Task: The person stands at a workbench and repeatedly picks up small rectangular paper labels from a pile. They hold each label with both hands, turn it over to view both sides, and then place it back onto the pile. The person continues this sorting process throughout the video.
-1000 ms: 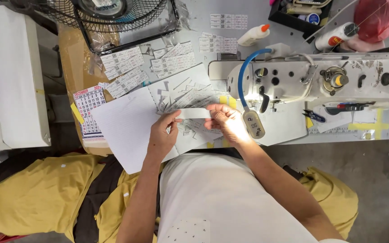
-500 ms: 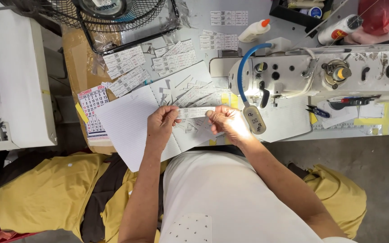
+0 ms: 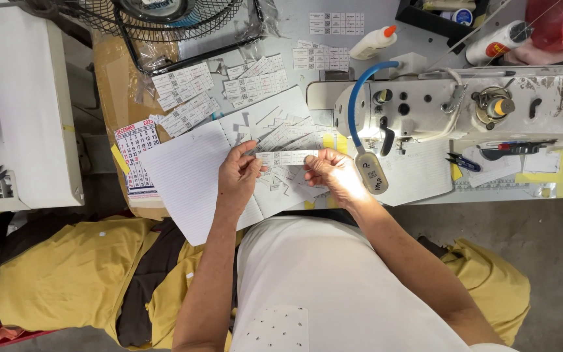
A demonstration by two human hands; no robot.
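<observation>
A person at a table [image 3: 542, 186] holds a narrow white label strip [image 3: 286, 157] level between both hands, the left hand [image 3: 239, 175] in a pinching grip on its 9 o'clock end and the right hand [image 3: 333, 175] in a pinching grip on its 3 o'clock end, above an open notebook [image 3: 190, 176] strewn with cut labels. A white sewing machine [image 3: 464, 107] stands at 3 o'clock with its lamp [image 3: 373, 173] just beside the right hand, a fan [image 3: 164, 16] sits at 11 o'clock, and yellow cloth [image 3: 79, 274] lies at 8 o'clock.
</observation>
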